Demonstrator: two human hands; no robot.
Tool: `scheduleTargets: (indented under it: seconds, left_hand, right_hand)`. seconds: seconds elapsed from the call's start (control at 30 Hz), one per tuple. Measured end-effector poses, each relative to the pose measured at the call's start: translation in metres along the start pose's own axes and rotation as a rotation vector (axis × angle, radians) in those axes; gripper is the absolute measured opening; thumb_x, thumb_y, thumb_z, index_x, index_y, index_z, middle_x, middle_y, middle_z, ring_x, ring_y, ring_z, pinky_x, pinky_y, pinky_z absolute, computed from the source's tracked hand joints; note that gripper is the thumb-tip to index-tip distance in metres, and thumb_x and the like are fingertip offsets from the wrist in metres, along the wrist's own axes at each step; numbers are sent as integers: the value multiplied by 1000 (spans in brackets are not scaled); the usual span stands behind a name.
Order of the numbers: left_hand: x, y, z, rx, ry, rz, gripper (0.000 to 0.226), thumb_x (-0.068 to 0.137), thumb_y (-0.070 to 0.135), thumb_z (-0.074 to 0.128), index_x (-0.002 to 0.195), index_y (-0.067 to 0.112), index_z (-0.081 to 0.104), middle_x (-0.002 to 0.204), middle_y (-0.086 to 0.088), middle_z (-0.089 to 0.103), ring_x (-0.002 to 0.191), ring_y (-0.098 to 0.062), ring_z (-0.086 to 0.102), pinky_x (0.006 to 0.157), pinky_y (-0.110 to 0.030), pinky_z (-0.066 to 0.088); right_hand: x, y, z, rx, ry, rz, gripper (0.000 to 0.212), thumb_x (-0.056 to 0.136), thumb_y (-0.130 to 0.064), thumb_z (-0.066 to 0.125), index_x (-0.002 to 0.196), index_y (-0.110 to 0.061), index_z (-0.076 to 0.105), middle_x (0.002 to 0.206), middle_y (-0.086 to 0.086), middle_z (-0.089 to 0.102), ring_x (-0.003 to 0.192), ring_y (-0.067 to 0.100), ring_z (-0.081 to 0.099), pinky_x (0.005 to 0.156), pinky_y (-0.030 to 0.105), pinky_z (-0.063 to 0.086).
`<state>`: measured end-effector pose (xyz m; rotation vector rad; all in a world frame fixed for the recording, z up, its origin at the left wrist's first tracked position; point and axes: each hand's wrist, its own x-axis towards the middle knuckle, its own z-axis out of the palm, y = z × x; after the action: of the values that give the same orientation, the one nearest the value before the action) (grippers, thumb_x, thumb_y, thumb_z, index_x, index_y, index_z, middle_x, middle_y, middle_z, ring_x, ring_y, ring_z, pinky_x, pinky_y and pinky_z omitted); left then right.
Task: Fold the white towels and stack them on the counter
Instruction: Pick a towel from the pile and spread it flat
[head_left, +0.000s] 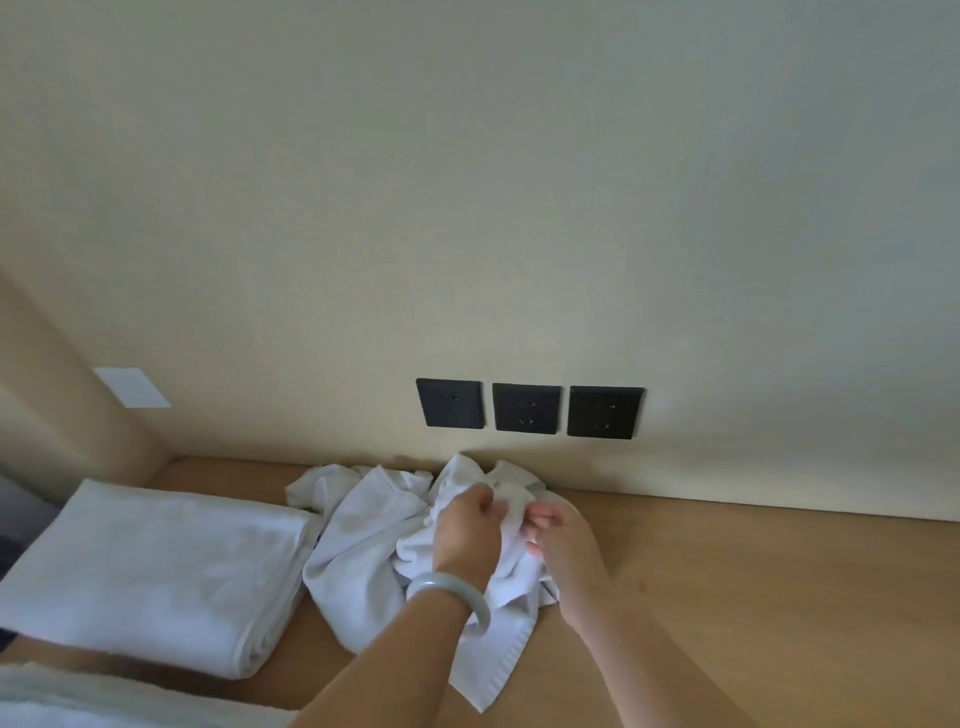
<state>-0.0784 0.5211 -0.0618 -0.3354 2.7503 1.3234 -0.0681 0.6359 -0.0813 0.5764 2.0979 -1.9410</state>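
A crumpled white towel (363, 540) lies in a heap on the wooden counter (753, 582), close to the wall. My left hand (467, 535), with a pale bangle on its wrist, grips a bunched part of this towel. My right hand (563, 545) pinches the same towel right beside it, fingers closed on the cloth. A folded white towel (156, 566) lies flat on the counter to the left. More white cloth (104, 701) shows at the bottom left corner.
Three black wall sockets (527, 410) sit just above the counter behind the heap. A white label (132, 387) is on the side wall at left. The counter meets the wall corner at back left.
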Motion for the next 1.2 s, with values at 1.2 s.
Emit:
scheduleTargets:
  seconds: [1.2]
  left_hand:
    - [-171, 292, -45, -1352, -390, 87, 31, 104, 10, 37, 127, -4, 52, 114, -19, 66, 103, -31, 65, 83, -42, 53]
  right_hand:
    - [-173, -49, -289, 619, -193, -307, 6, 85, -18, 63, 86, -14, 59, 97, 6, 68, 105, 25, 58, 105, 42, 37]
